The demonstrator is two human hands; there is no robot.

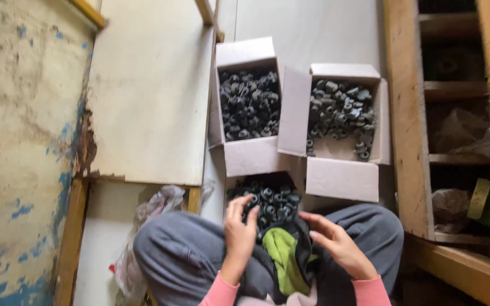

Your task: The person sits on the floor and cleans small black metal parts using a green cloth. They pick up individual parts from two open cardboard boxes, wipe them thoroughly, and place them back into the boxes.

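I sit cross-legged on the floor in grey trousers. My left hand point(239, 232) reaches into a box of small black rubber parts point(270, 203) between my knees, fingers pinching one part point(253, 199). Beside a dark and green cloth point(283, 255) in my lap hovers my right hand point(336, 242), fingers spread, holding nothing that I can see. Two more open white cardboard boxes lie ahead: the left box point(250, 153) is full of black parts, the right box point(341, 178) is partly filled with greyer parts point(340, 113).
A pale board point(148, 96) leans at the left against a peeling wall point(18, 141). A wooden shelf unit point(455, 141) stands at the right with bags on its shelves. A crumpled plastic bag point(154, 207) lies by my left knee.
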